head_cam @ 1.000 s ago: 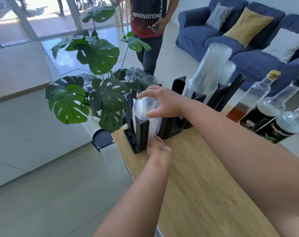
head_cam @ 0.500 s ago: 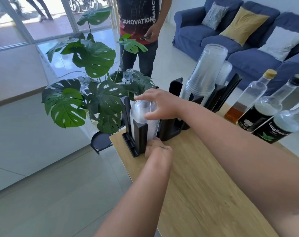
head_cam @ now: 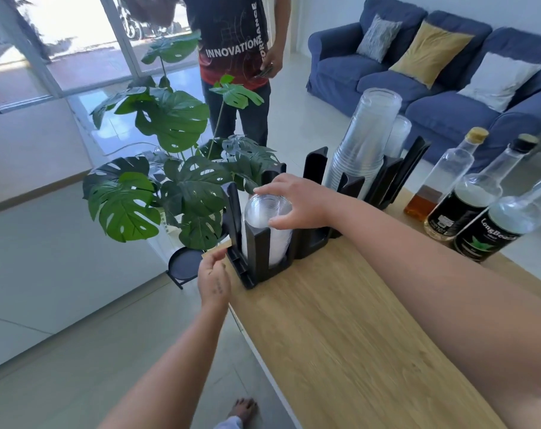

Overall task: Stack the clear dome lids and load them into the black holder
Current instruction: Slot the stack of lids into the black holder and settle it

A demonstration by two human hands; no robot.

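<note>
Stacked clear dome lids (head_cam: 264,230) are seated in the end slot of the black plastic holder (head_cam: 256,261) at the corner of the light wooden table (head_cam: 340,335). Taller clear plastic cups (head_cam: 365,140) and three glass bottles (head_cam: 467,196) are ranged behind it, with a large-leaved green plant (head_cam: 170,181) beyond the table edge. The right hand (head_cam: 297,202) is cupped on the stack's top. The left hand (head_cam: 215,278), half curled and empty, has been drawn back from the holder's base to the table edge.

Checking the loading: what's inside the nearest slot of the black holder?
A stack of clear dome lids, right hand on top. Its lower part is hidden by the black holder.
</note>
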